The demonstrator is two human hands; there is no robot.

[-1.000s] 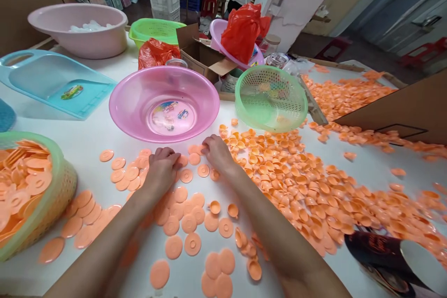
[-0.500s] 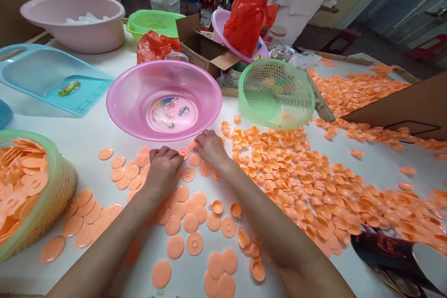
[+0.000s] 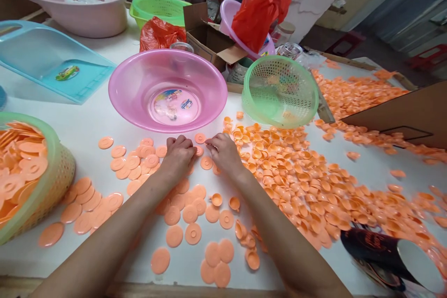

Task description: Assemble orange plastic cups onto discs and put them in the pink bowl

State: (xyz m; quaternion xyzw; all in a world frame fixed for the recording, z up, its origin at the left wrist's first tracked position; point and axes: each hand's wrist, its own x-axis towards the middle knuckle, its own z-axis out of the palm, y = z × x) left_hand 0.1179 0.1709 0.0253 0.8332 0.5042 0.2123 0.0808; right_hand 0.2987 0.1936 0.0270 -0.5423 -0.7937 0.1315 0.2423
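Small orange toy saucers (image 3: 191,214) lie scattered over the white table before me. My left hand (image 3: 179,157) is closed, its fingertips pinching the edge of an orange saucer (image 3: 199,150). Just to its right, my right hand (image 3: 225,152) has its fingers bent together, and what they hold, if anything, is hidden. Another saucer (image 3: 200,138) lies between the two hands, close to the right fingertips. Both hands are just in front of a pink basin (image 3: 167,125). Orange toy teacups (image 3: 279,163) form a wide heap right of my right hand.
At left, a green basket (image 3: 57,167) is full of saucers, with a blue scoop (image 3: 45,63) behind it. A tilted green colander (image 3: 282,116), a cardboard box (image 3: 209,42) and red plastic bags (image 3: 260,14) stand at the back. A dark cylinder (image 3: 377,251) lies front right.
My view has tipped down a little. Both hands have shifted slightly right along the basin's near edge, the left with the saucer at its fingertips.
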